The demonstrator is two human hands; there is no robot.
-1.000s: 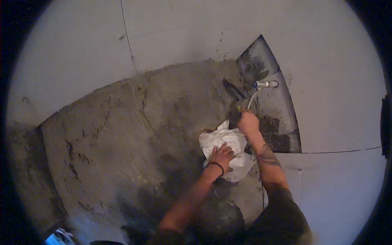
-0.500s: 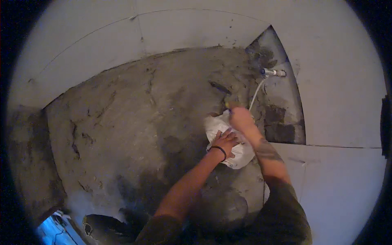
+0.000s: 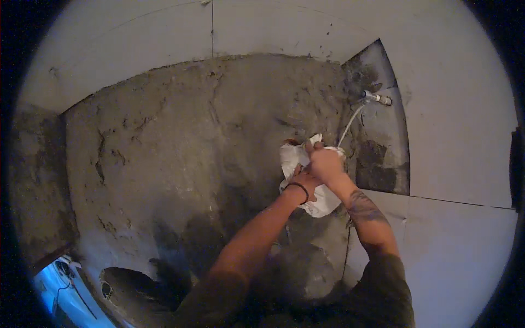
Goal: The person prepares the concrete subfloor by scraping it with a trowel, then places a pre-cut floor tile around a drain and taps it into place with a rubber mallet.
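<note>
My left hand (image 3: 306, 188) lies on a crumpled white sheet (image 3: 322, 205), paper or cloth, with its visible fingers laid against it, partly under my right hand. My right hand (image 3: 325, 164) is closed over the sheet's upper part, around something I cannot make out. The sheet rests against rough grey cement (image 3: 164, 153). A thin white hose (image 3: 351, 123) runs up from near my right hand to a metal and white fitting (image 3: 377, 98) in a dark, angular recessed patch at the right.
Pale boards (image 3: 454, 136) with seams border the cement above and to the right. A dark rounded object (image 3: 131, 290) is at lower left, beside a blue-lit opening (image 3: 52, 290) with a cord across it.
My right hand has come down from the upper end by the hose onto the sheet, overlapping my left hand, which has moved slightly up. The view has shifted, showing more at lower left.
</note>
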